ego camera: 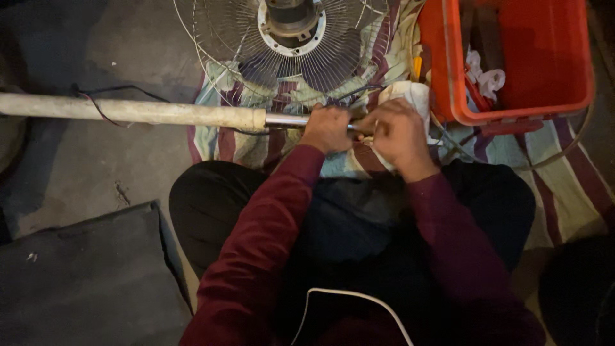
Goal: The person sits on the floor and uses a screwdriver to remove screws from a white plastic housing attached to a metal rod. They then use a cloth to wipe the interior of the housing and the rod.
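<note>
Striped cloth (pixel 564 186) – left hand (pixel 328 128), right hand (pixel 398 131) grip pole (pixel 134 110).

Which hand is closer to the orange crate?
Right. The right hand works by the white cloth, just beside the orange crate; the left hand grips the metal rod, farther away.

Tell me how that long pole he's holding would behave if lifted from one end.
The pole looks rigid, so it likely won't sag. It is long, so probably end-heavy beyond the left hand. Being round, it may roll if set down.
</note>
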